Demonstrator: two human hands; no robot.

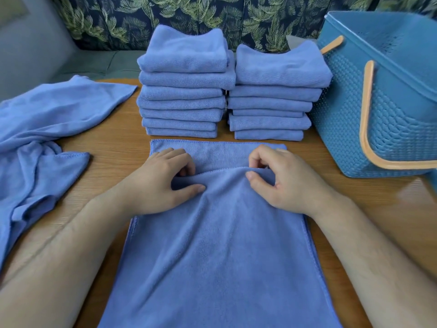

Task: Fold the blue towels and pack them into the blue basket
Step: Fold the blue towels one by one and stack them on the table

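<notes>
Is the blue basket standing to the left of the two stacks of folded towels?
No, the blue basket stands to the right of the stacks of folded towels, at the right edge of the view.

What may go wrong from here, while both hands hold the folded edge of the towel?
1. The towel bunches between the left hand and the right hand, so the fold may set with a crease.
2. The left stack and the right stack stand just behind; a forward push might tip them.

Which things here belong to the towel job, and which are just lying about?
Job: towel being folded, pinched by left hand and right hand; left folded stack; right folded stack; unfolded towels; blue basket.
Lying about: leaf-print sofa back; wooden table is only the surface.
</notes>
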